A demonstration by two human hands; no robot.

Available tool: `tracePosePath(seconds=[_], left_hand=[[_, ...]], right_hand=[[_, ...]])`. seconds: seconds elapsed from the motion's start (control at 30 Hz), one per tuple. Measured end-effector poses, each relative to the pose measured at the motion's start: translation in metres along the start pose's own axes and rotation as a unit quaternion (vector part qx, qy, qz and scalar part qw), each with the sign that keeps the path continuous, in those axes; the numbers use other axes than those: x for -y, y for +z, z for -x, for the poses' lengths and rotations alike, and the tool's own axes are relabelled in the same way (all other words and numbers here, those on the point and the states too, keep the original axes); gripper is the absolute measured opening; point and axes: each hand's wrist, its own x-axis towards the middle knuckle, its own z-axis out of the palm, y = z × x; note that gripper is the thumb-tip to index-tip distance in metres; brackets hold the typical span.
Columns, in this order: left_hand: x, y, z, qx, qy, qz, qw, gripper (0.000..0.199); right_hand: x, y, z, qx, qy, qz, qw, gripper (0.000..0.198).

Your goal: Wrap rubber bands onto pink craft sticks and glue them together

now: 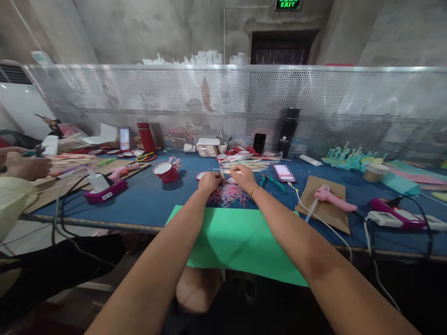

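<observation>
Left hand: the left hand (209,180) rests knuckles-up at the near edge of a pile of pink threads (228,194), fingers curled down into it; what they pinch, if anything, I cannot tell from this far off.
Right hand: the right hand (243,176) is closed on a thin pale stick (234,171), pinched near its end so the rest points left toward the other hand; a gold bracelet (254,190) sits at the wrist.
Pink threads: a loose tangle lying on the blue worktop (146,200), just beyond the green sheet (237,242) and directly between the two wrists, so both hands reach it without stretching.
Green sheet: draped over the near edge of the worktop under the forearms, seemingly as a clean pad for the work.
Glue guns: a pink glue gun (330,195) lies on a piece of brown cardboard (326,204) to the right, probably to keep drips off the worktop; a magenta glue gun (398,216) lies further right, cords trailing off the edge.
Pliers: green-handled pliers (272,182) lie just right of the right hand, within easy reach.
Red tins: small red tins (166,171) stand left of the left hand.
Neighbour: another person's hand (24,165) is at work at the far left, well apart.
</observation>
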Motion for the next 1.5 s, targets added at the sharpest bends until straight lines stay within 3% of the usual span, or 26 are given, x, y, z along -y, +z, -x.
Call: tracePosePath(seconds=[1.5], left_hand=[[0.0008,0.001,-0.0012,-0.003,-0.001,0.006,1.0,0.029]], right_hand=[[0.0015,0.002,0.0002,0.006,-0.009,-0.023,1.0,0.013]])
